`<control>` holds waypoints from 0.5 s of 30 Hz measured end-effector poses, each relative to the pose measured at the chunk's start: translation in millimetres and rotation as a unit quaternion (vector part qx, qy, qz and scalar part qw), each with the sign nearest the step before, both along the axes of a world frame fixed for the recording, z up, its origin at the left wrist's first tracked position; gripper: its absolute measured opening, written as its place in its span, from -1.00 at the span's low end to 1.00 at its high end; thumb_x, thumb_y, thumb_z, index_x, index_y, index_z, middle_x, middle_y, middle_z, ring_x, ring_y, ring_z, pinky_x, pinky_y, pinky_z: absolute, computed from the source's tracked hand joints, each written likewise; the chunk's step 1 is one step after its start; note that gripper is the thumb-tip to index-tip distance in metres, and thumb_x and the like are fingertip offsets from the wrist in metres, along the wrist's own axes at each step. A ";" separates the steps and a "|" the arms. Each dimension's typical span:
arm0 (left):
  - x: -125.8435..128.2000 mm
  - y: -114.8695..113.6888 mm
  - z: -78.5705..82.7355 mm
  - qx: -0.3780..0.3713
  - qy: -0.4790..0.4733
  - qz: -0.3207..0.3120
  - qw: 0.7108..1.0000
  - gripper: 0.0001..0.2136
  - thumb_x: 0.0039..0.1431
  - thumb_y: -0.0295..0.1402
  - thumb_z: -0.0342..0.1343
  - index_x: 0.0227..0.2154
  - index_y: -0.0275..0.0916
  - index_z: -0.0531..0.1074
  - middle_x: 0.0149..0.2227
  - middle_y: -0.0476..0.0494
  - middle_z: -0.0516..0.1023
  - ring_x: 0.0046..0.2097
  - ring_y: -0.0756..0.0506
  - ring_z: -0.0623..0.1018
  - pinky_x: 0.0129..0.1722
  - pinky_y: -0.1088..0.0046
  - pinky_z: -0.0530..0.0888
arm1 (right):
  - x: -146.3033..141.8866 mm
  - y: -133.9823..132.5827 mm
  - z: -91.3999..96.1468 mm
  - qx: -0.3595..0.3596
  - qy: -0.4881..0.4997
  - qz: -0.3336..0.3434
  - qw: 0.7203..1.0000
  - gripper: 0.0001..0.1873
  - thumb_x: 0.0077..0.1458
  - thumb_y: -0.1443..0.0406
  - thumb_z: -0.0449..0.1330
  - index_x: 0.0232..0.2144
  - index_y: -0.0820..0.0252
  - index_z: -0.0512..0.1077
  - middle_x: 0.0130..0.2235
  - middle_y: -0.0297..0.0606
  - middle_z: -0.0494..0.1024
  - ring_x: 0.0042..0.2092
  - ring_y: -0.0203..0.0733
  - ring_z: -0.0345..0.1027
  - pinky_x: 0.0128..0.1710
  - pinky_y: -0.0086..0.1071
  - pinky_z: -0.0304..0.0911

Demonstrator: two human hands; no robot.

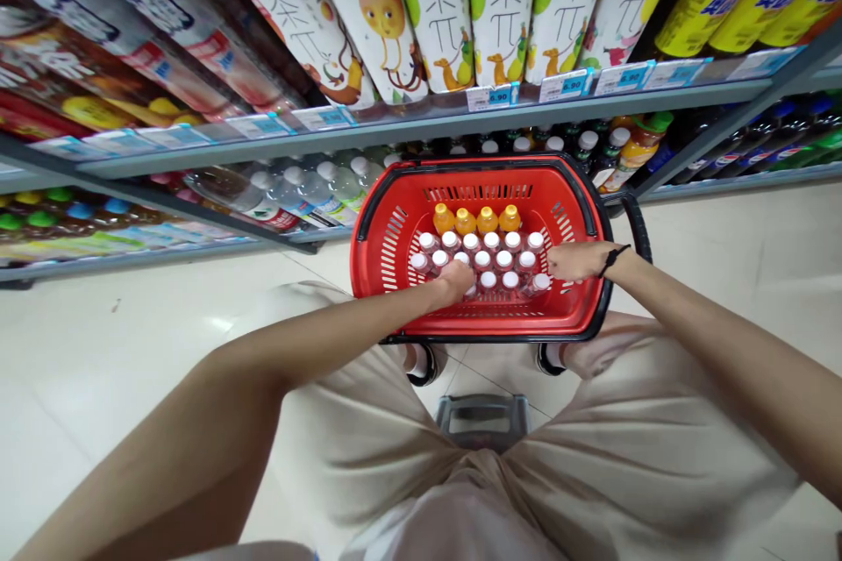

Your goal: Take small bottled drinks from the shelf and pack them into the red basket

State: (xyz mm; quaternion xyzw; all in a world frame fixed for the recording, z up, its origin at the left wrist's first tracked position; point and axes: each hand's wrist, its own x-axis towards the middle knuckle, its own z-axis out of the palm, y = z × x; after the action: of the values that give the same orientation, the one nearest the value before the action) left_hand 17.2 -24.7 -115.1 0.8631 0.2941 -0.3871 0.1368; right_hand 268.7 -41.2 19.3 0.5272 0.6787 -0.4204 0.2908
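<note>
A red shopping basket stands on the floor between my feet, with several white-capped clear bottles upright in rows inside. Behind them is a row of orange-capped bottles. My left hand reaches into the basket, its fingers closed around a bottle at the left end of the front row and hiding most of it. At the basket's right inner side, my right hand is closed next to the rightmost bottles. Whatever its fingers may hold is hidden. A black band circles the right wrist.
Shelves of drinks rise ahead, with tea bottles above the shelf edge and more bottles on the lower level. The basket's black handle sticks out at right. A grey stool is under me on the tiled floor.
</note>
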 end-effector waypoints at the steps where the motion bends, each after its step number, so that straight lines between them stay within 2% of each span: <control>1: 2.7 -4.2 -0.7 -0.004 -0.013 -0.018 1.000 -0.86 0.35 -0.40 0.22 -0.12 -0.36 0.58 -0.01 -0.26 0.63 0.06 -0.19 0.60 0.10 0.13 0.51 | 1.9 -0.8 -1.5 -0.007 -0.001 -0.001 1.000 -0.71 0.28 0.40 0.08 -0.40 0.37 0.56 -0.49 -0.09 0.54 -0.49 -0.14 0.40 -0.42 -0.36 0.19; 4: 5.1 -7.6 -0.9 -0.015 -0.044 -0.061 0.997 -0.85 0.36 -0.51 0.15 -0.10 -0.38 0.58 -0.03 -0.28 0.65 0.03 -0.18 0.60 0.08 0.18 0.49 | 6.1 -2.5 -5.5 -0.020 -0.002 -0.005 1.000 -0.69 0.29 0.40 0.04 -0.41 0.34 0.53 -0.43 -0.09 0.57 -0.44 -0.16 0.43 -0.43 -0.39 0.18; 7: 2.2 -1.5 2.0 -0.014 -0.056 -0.082 0.995 -0.79 0.37 -0.59 0.05 -0.11 -0.39 0.59 -0.06 -0.30 0.66 0.00 -0.20 0.62 0.03 0.19 0.48 | 7.4 -2.7 -6.5 -0.023 -0.004 -0.009 1.000 -0.66 0.31 0.40 0.01 -0.43 0.34 0.52 -0.39 -0.06 0.59 -0.41 -0.16 0.45 -0.44 -0.40 0.18; 12: -0.4 4.6 7.7 -0.009 -0.060 -0.081 0.995 -0.78 0.33 -0.64 0.05 -0.18 -0.43 0.61 -0.12 -0.39 0.66 -0.03 -0.26 0.64 -0.03 0.19 0.49 | 5.5 -2.3 0.2 -0.022 -0.005 -0.006 1.000 -0.63 0.35 0.39 -0.02 -0.40 0.35 0.52 -0.39 -0.05 0.59 -0.40 -0.15 0.44 -0.44 -0.40 0.17; 15: -0.6 4.5 7.7 -0.001 -0.063 -0.063 0.996 -0.82 0.36 -0.58 0.08 -0.13 -0.40 0.59 -0.07 -0.31 0.65 0.01 -0.21 0.62 0.04 0.15 0.50 | 5.6 -2.5 3.4 -0.022 0.003 -0.004 1.000 -0.66 0.34 0.41 0.01 -0.38 0.35 0.53 -0.38 -0.07 0.59 -0.37 -0.15 0.45 -0.42 -0.41 0.15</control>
State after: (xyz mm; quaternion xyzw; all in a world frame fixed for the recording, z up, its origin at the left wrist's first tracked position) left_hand 16.5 -20.2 -107.4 0.9025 0.2296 -0.3398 0.1317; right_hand 274.3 -43.6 22.7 0.5225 0.6681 -0.4377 0.2984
